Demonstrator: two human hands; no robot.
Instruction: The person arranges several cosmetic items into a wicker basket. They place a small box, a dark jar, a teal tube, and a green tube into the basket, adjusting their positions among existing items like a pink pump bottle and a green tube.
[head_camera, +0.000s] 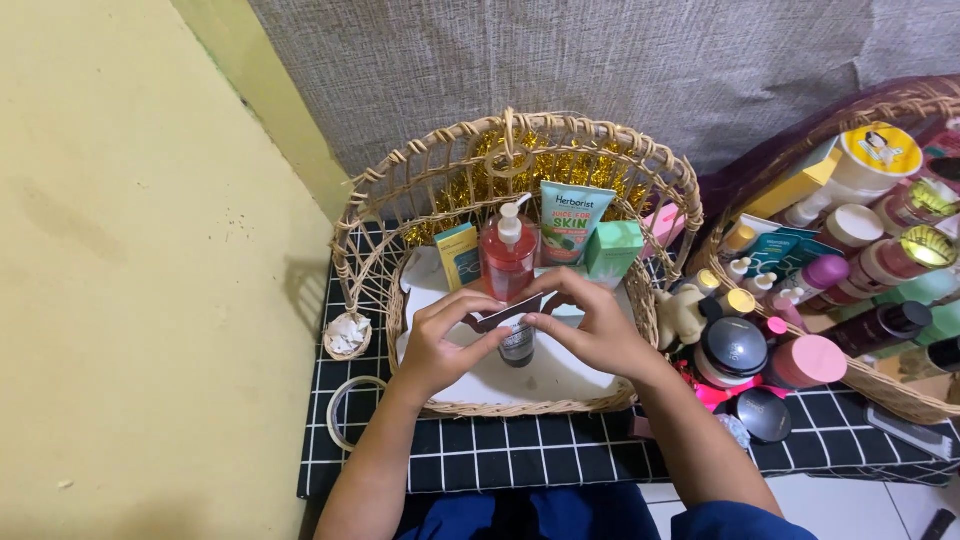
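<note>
My left hand and my right hand meet over a woven wicker basket, both pinching a small dark flat packet between the fingertips. Under the packet stands a small dark bottle on the basket's white lining. Behind the hands, along the back of the basket, stand a red pump bottle, a teal tube, a green box and a blue-and-yellow box. Gold tinsel lines the basket's back wall.
A second wicker basket at the right is packed with several jars, bottles and tubes. Round compacts and a pink jar lie between the baskets. A tiny basket and a tape ring sit at the left on the black checked cloth.
</note>
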